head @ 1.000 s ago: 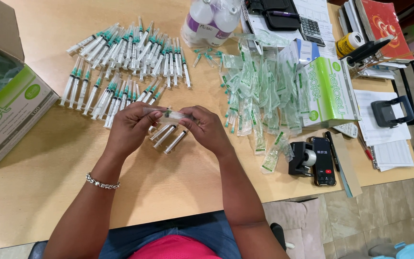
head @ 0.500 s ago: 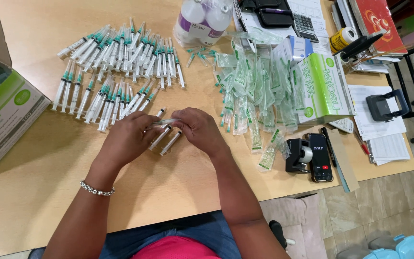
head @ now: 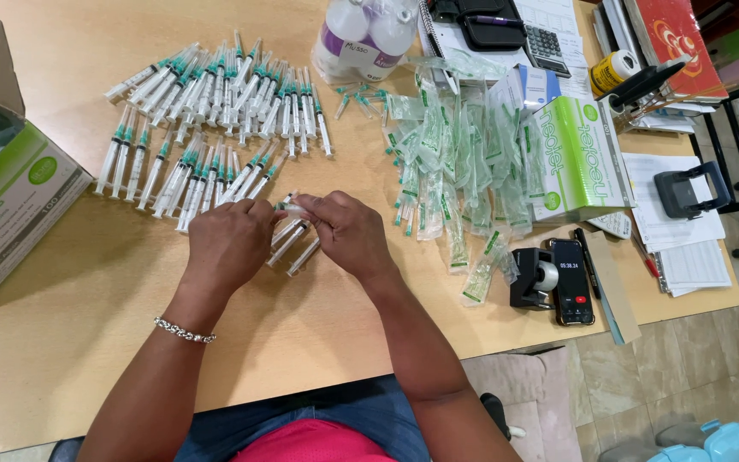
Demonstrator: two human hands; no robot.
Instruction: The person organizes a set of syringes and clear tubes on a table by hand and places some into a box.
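My left hand (head: 228, 244) and my right hand (head: 348, 233) meet over the wooden table (head: 87, 342), both pinching one clear syringe (head: 288, 205) between the fingertips. A few loose clear syringes (head: 294, 246) lie on the table just under my hands. Behind them lie rows of several syringes with green caps (head: 215, 111). To the right of my right hand is a heap of clear plastic wrappers (head: 459, 162).
An open green and white cardboard box (head: 10, 192) stands at the left edge. A smaller green and white carton (head: 575, 158), white bottles (head: 365, 34), a calculator (head: 545, 38), a tape dispenser (head: 536, 278), a phone (head: 572, 281) and papers (head: 673, 227) lie to the right.
My hands stay together at the same spot, fingers working the syringe slightly. The view has shifted a little; nothing on the table has moved.
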